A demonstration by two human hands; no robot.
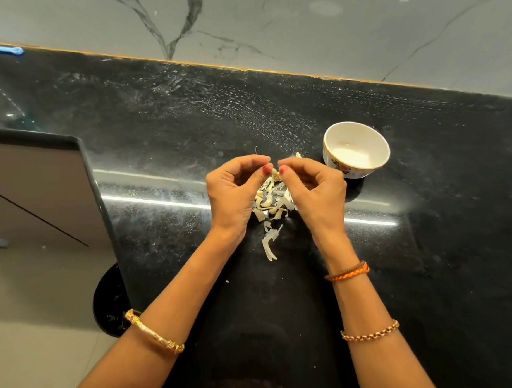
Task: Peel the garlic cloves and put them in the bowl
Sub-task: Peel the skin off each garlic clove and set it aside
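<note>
A black speckled stone counter [274, 310] fills most of the view, glossy and dusted with pale flecks, with a grey veined marble wall [284, 26] rising behind it. Nearest the camera, two forearms reach forward: the left wears a gold bangle [154, 332], the right a beaded chain bracelet [370, 331] and, closer to the wrist, an orange braided band [348, 272]. Just past the wrists, papery garlic skins [270, 211] lie scattered on the counter with a few loose cloves among them. Above that heap the left hand [234, 190] and right hand [313, 190] meet, fingers curled, thumbs and fingertips pinching a single small garlic clove [275, 174] between them. Further back and to the right stands a white bowl [356, 149] with a gilt rim and floral pattern, upright, near the right hand but not touching it. At the far left, a blue object [8, 50] rests against the wall.
</note>
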